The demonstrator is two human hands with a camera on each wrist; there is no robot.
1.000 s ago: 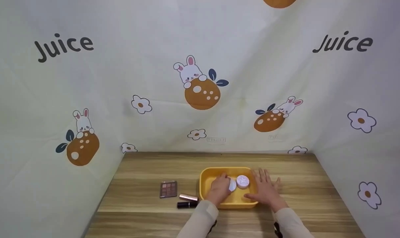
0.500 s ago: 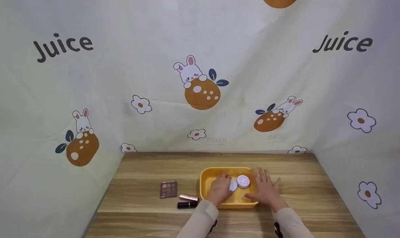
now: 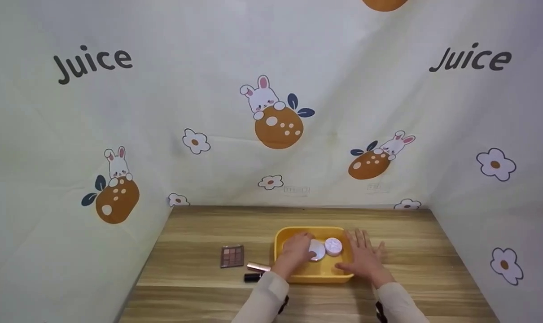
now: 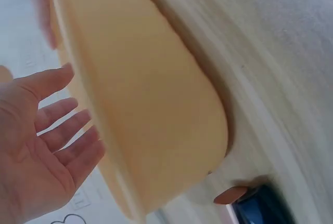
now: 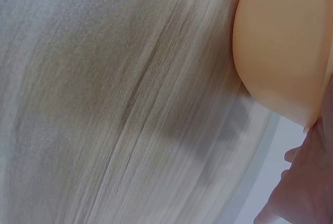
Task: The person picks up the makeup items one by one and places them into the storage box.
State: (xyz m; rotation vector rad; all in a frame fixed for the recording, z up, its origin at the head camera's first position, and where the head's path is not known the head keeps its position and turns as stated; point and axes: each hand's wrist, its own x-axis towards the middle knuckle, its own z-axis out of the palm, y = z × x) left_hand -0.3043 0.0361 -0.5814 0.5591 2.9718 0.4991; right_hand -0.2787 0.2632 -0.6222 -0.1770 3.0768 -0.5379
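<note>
In the head view my left hand reaches over the left side of the yellow basin, its thumb at a round white compact lying inside. The left wrist view shows the left fingers relaxed above the rim, nothing visible between them. Beside that compact sits a small round pinkish-white case with a patterned lid. At the basin's right rim rests my right hand, fingers spread and straight, thumb over the inside. Only part of that hand shows in the right wrist view.
Left of the basin lie an eyeshadow palette, a rose-gold tube and a black tube; the left forearm partly covers the tubes. A printed cloth encloses the wooden table at the back and sides.
My left hand has shifted off the white compact, which now shows more fully in the basin. The right hand stays at the rim. The head view has turned slightly left.
</note>
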